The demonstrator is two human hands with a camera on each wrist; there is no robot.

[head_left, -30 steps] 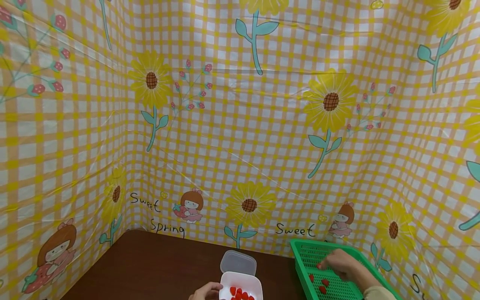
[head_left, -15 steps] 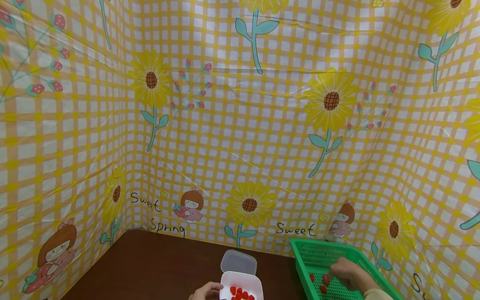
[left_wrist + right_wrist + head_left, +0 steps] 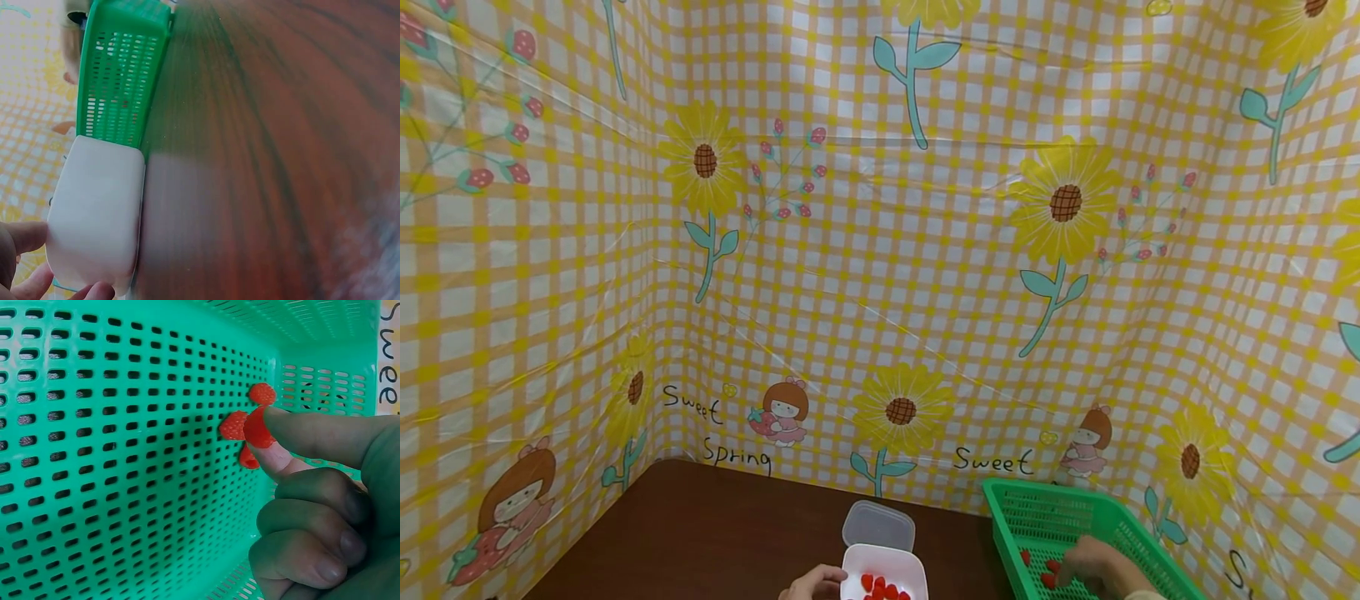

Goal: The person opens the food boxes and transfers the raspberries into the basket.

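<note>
My right hand is down inside the green plastic basket. In the right wrist view its thumb and index finger pinch a red raspberry, the other fingers curled under. Beside the pinch lie more raspberries: one farther back, one just left and one partly covered by the fingertips. My left hand holds the left side of a white plastic box; several raspberries lie in it. The left wrist view shows its fingers against the outside wall of the box.
A translucent lid lies on the dark wooden table right behind the box. The basket stands to the right of both. A checkered sunflower cloth hangs around the back and sides.
My right hand has moved from the basket's back toward its front. A raspberry that lay at its fingertips farther back is now down among the others. The left hand and box stay put.
</note>
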